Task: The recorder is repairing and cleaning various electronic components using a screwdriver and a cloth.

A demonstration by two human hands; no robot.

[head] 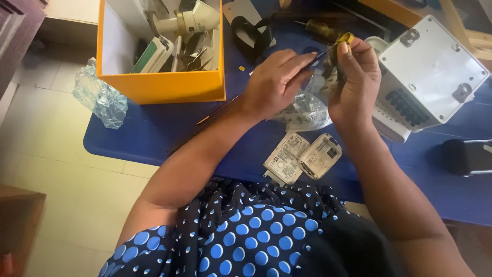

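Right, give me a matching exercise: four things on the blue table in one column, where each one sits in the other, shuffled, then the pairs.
Things:
1. orange box
2. white plastic case
3. crumpled clear bag
4. two small white units

Places:
A. hanging over the table's left edge
B. far right, past the right hand
C. near edge, below both hands
D. left of the left hand, full of parts

Pairs: 1-D, 2-B, 3-A, 4-C
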